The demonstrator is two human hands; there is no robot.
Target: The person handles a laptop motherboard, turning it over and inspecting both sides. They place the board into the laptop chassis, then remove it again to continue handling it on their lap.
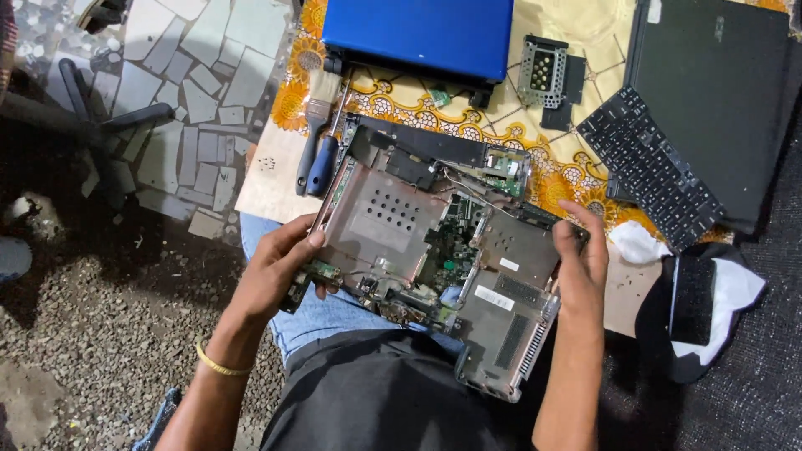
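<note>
An opened laptop chassis [393,225] with bare metal shielding and a green circuit board [455,242] rests on my lap and against the table edge. My left hand [280,263] grips its left edge, thumb on the metal plate. Over at the far right corner, my right hand [581,250] holds the chassis, fingers curled over the rim. A gold bangle [219,365] circles my left wrist.
On the patterned yellow tablecloth [576,179] lie a blue closed laptop [418,33], a paintbrush [316,125], a blue-handled screwdriver [324,163], a metal drive caddy [541,71], a loose black keyboard [647,167] and a black laptop [718,92]. White cloth [727,292] lies right. Gravel floor lies left.
</note>
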